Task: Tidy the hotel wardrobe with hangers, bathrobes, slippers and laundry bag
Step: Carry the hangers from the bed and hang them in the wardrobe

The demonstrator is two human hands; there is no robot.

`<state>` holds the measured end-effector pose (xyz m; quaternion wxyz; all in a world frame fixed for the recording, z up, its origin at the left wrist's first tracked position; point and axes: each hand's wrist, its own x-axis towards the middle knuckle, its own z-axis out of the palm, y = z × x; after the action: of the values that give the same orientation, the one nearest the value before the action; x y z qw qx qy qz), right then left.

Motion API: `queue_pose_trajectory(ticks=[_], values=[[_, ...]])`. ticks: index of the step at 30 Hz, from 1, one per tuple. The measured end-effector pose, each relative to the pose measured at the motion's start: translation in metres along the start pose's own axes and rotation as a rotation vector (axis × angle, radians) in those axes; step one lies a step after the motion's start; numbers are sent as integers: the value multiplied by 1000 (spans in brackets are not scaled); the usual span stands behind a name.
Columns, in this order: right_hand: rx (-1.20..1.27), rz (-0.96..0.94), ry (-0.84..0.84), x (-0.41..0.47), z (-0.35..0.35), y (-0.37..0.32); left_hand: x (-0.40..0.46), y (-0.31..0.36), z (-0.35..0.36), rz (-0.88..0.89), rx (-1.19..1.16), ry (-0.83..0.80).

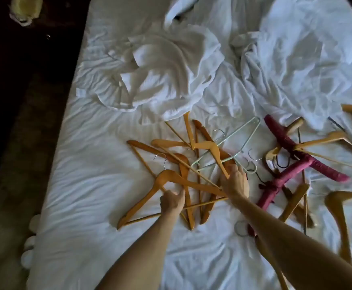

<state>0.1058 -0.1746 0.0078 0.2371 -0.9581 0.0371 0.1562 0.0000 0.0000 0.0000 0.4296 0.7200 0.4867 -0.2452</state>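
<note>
Centre frame, on the bed (pixel 87 185): left hand (pixel 172 200) grip clamped on a wooden hanger (pixel 150 195); right hand (pixel 236 182) grip pinching another hanger (pixel 210 148).

Bare sheet (pixel 91 185) lies left of tangled wooden hangers (pixel 183 174); bathrobe (pixel 160 76) blocks beyond

Your two forearms come into view from the bottom edge, both bare to the wrists, with no sleeves visible. Your left hand (pixel 172 200) and right hand (pixel 235 181) are bare too. No gloves, rings, watch or bracelets show on either.
</note>
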Motion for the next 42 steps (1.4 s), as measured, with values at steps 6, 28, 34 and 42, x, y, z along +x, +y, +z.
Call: queue_pose_trajectory(ticks=[6, 28, 34, 42], values=[[9, 31, -71, 52, 49, 18, 115, 0, 82, -218, -317, 87], [665, -234, -642, -155, -126, -62, -194, -47, -94, 84, -777, 309], [615, -498, -807, -266, -155, -140, -302, -113, -168, 232, -885, 389], [458, -823, -905, -469, -146, -226, -448, -278, -258, 367, -916, 587]])
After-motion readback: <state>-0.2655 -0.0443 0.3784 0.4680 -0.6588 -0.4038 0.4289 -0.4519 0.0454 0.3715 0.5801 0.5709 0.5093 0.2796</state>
